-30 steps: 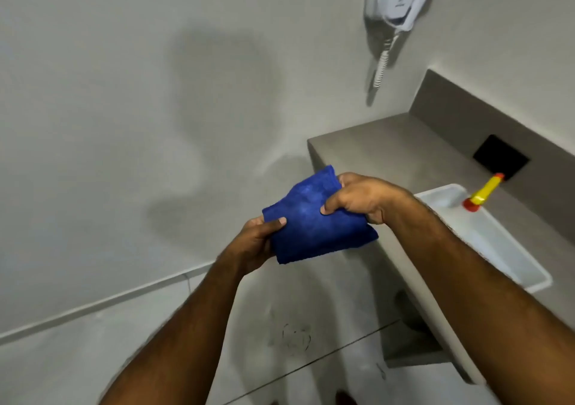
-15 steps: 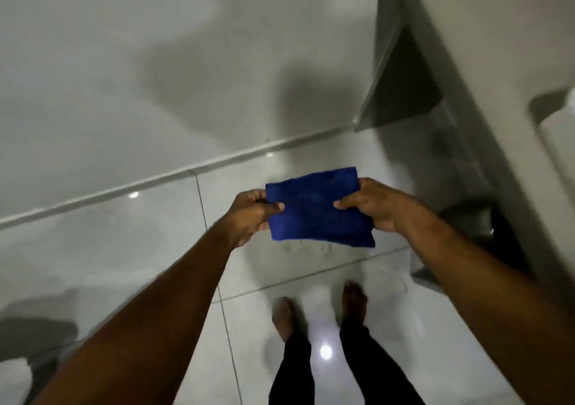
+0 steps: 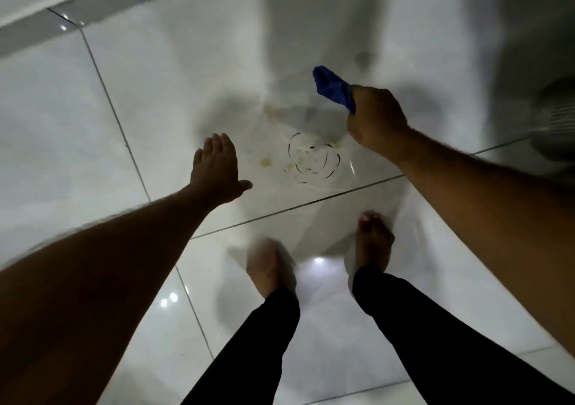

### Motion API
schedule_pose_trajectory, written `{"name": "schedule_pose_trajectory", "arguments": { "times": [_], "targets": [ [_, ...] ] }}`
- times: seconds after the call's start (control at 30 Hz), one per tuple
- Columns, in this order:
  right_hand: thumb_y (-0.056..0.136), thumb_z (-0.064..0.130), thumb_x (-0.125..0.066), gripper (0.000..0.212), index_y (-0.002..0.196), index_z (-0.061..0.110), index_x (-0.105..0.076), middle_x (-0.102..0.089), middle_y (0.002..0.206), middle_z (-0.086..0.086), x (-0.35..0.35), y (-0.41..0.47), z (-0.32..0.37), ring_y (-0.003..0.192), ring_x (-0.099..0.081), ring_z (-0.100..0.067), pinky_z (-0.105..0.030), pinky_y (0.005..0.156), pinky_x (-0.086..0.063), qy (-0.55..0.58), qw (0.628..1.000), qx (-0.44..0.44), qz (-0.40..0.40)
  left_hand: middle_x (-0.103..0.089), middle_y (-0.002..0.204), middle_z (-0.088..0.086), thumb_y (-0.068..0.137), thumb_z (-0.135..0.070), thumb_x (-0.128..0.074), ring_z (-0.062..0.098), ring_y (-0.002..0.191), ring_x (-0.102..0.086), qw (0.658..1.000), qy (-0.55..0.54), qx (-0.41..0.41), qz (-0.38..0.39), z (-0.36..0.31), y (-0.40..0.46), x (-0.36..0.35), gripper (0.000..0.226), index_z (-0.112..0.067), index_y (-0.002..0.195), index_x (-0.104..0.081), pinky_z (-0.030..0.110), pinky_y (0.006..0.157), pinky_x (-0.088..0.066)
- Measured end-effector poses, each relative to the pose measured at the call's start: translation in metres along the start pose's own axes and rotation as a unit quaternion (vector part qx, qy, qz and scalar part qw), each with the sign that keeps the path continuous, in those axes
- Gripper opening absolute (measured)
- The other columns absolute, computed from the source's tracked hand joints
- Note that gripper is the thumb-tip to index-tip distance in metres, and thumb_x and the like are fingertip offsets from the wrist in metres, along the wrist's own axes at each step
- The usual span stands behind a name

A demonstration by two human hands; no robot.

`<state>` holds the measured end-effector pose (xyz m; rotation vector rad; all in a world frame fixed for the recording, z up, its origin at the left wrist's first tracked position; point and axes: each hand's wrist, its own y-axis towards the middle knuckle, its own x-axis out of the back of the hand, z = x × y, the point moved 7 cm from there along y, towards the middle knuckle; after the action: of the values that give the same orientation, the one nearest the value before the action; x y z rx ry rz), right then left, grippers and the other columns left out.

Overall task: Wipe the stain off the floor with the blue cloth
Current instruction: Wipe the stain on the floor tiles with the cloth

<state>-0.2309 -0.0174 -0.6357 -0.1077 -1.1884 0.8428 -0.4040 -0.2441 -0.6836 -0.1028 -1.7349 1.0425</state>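
Note:
The stain (image 3: 312, 160) is a patch of dark curved marks with yellowish smears on the glossy white floor tile, straight below me. My right hand (image 3: 375, 119) hangs just above and right of it, fist shut on the bunched blue cloth (image 3: 334, 88), which sticks out past the knuckles. To the left of the stain, my left hand (image 3: 217, 168) is held out flat with fingers apart and nothing in it. A small yellowish spot (image 3: 266, 162) lies between the left hand and the dark marks.
My two bare feet (image 3: 270, 266) (image 3: 373, 239) in black trousers stand on the tile just behind the stain. A round grey object with a grille (image 3: 557, 115) sits at the right edge. The wall skirting (image 3: 34, 28) runs along the top left.
The view has dropped from the wall and counter to the floor. My left hand let go of the cloth and moved out to the left; the right hand bunched the cloth and lowered toward the stain.

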Motion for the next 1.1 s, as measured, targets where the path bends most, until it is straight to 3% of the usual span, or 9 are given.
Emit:
{"name": "schedule_pose_trajectory", "arguments": {
  "times": [0.1,0.17,0.23,0.33,0.5,0.67,0.83,0.97,1.1],
  "targets": [
    [0.086,0.004,-0.063,0.052,0.136,0.011,-0.049,-0.054,0.135,-0.017,-0.077,-0.002,-0.027,0.121,-0.052,-0.040,-0.048,0.097,-0.047,-0.065,0.994,0.069,0.055,0.001,0.159,0.031,0.069,-0.054,-0.079,0.043,0.147,0.004,1.000,0.014,0.007,0.026,0.007,0.022,-0.060,0.131,0.008,0.148,0.005,0.053,0.119,-0.010],
    [0.090,0.029,-0.063,0.060,0.142,0.012,-0.039,-0.036,0.150,-0.020,-0.131,-0.009,-0.046,0.135,-0.036,-0.042,-0.050,0.104,-0.039,-0.130,0.975,0.095,0.151,0.007,0.159,0.031,0.065,-0.056,-0.081,0.043,0.147,0.009,0.999,0.004,0.014,0.028,0.012,0.037,-0.088,0.137,0.008,0.147,0.009,0.052,0.119,-0.006],
    [0.091,0.047,-0.057,0.069,0.145,0.012,-0.035,-0.019,0.159,-0.021,-0.165,-0.016,-0.062,0.145,-0.018,-0.040,-0.053,0.113,-0.028,-0.119,0.977,0.079,0.159,0.009,0.158,0.031,0.062,-0.056,-0.083,0.043,0.147,0.011,1.000,-0.006,0.015,0.025,0.012,0.050,-0.106,0.141,0.007,0.148,0.010,0.053,0.120,-0.005],
    [0.095,0.040,-0.052,0.065,0.150,0.017,-0.026,-0.008,0.163,-0.018,-0.177,0.000,-0.063,0.148,-0.009,-0.039,-0.054,0.116,-0.019,-0.065,0.994,0.074,0.037,0.011,0.159,0.030,0.056,-0.054,-0.087,0.042,0.147,0.013,1.000,-0.018,0.015,0.002,0.019,0.070,-0.121,0.146,0.005,0.148,0.010,0.053,0.120,-0.004],
    [0.092,0.032,-0.060,0.088,0.153,0.027,0.002,0.019,0.162,-0.015,-0.225,0.034,-0.070,0.145,0.014,-0.046,-0.065,0.115,-0.009,-0.137,0.986,0.044,0.088,0.022,0.159,0.023,0.043,-0.055,-0.091,0.038,0.145,0.021,0.998,-0.070,0.003,0.003,0.038,0.095,-0.131,0.160,-0.001,0.148,0.017,0.053,0.118,-0.007],
    [0.092,0.031,-0.058,0.091,0.151,0.034,0.011,0.020,0.162,-0.012,-0.239,-0.028,-0.103,0.146,0.015,-0.043,-0.066,0.115,-0.011,-0.171,0.978,0.047,0.113,0.024,0.158,0.022,0.045,-0.057,-0.090,0.037,0.145,0.022,0.997,-0.071,-0.015,0.010,0.039,0.092,-0.130,0.159,-0.002,0.148,0.018,0.054,0.120,-0.010],
    [0.095,0.034,-0.047,0.079,0.152,0.027,0.007,0.020,0.161,-0.018,-0.186,0.072,-0.125,0.143,0.016,-0.050,-0.072,0.110,-0.010,-0.134,0.984,-0.113,0.031,0.025,0.158,0.022,0.045,-0.059,-0.089,0.037,0.145,0.023,0.998,-0.067,-0.013,0.003,0.040,0.096,-0.134,0.160,-0.002,0.147,0.021,0.052,0.120,-0.007],
    [0.092,0.030,-0.051,0.081,0.153,0.028,0.002,0.015,0.162,-0.017,-0.218,0.066,-0.067,0.144,0.013,-0.049,-0.072,0.109,-0.008,-0.164,0.985,0.041,0.035,0.025,0.158,0.021,0.046,-0.064,-0.086,0.035,0.145,0.023,0.998,-0.062,-0.027,-0.009,0.045,0.096,-0.137,0.159,-0.004,0.148,0.022,0.050,0.120,-0.006],
    [0.087,0.036,-0.063,0.093,0.154,0.028,0.000,0.002,0.163,-0.020,-0.206,-0.005,-0.138,0.144,-0.002,-0.051,-0.068,0.108,-0.022,-0.216,0.964,0.103,0.118,0.025,0.158,0.022,0.047,-0.066,-0.084,0.035,0.145,0.023,0.998,-0.058,-0.018,-0.004,0.044,0.095,-0.136,0.159,-0.004,0.147,0.024,0.049,0.120,-0.005]
  ]
}}
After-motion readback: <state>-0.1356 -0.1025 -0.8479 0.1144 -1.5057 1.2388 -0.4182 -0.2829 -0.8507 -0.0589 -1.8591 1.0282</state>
